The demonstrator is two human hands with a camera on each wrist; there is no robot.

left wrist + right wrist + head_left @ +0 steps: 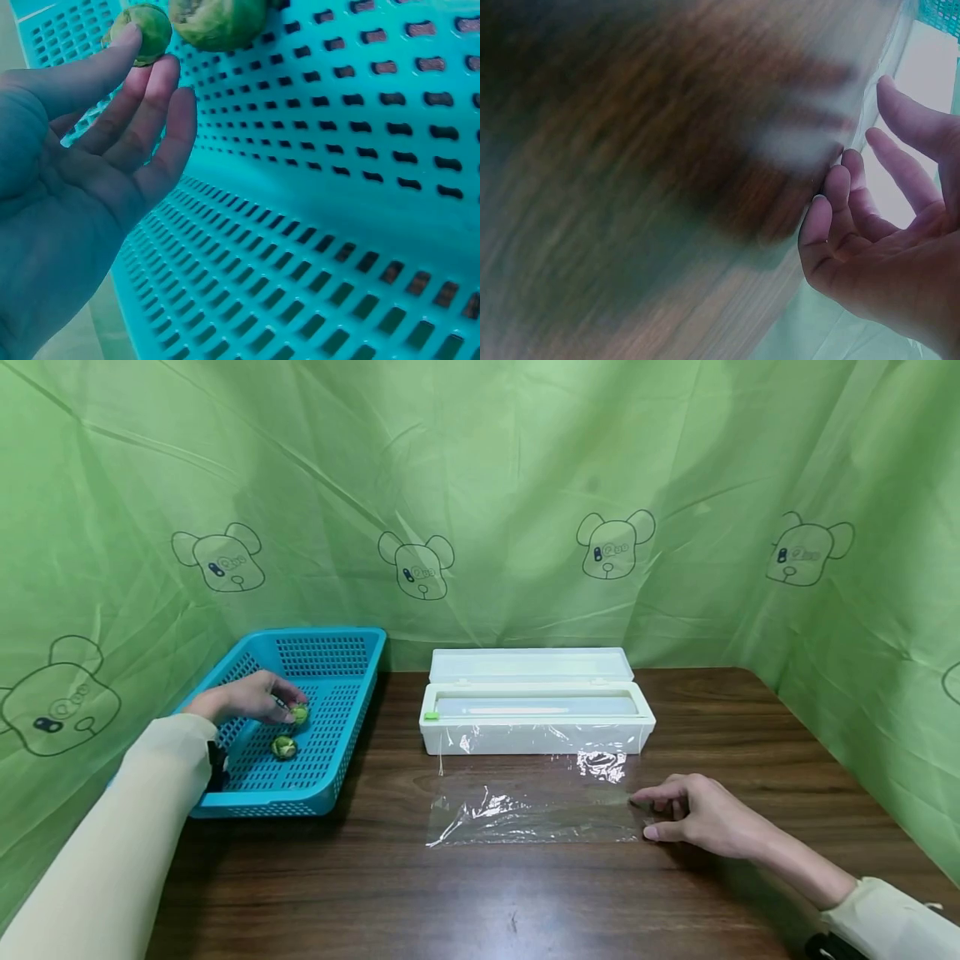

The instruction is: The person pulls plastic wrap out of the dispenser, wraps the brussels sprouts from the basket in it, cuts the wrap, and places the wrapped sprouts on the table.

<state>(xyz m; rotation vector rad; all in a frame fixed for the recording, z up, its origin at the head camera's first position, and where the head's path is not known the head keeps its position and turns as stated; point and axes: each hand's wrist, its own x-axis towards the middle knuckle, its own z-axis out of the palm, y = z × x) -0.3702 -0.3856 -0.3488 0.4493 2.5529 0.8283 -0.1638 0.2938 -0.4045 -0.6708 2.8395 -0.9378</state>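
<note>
Inside the blue plastic basket (pixel 258 796), my left hand (pixel 258 696) pinches a small green Brussels sprout (pixel 152 34) between thumb and fingertips. A second Brussels sprout (pixel 283 747) lies on the basket floor close by. A sheet of clear plastic wrap (pixel 517 818) spreads over the table, running forward from a white wrap dispenser box (pixel 540 739). Beside the sheet's right edge, my right hand (pixel 708 818) rests low at the tabletop, thumb and forefinger apart. Its other fingers are loosely bent, with their tips at the table in the right wrist view.
The dispenser's lid (pixel 532 665) stands raised at the back, and a small green piece (pixel 431 716) sits at its left end. Brown wooden table (pixel 480 902) extends in front of the sheet. A green curtain (pixel 517 485) printed with bear heads hangs behind and at both sides.
</note>
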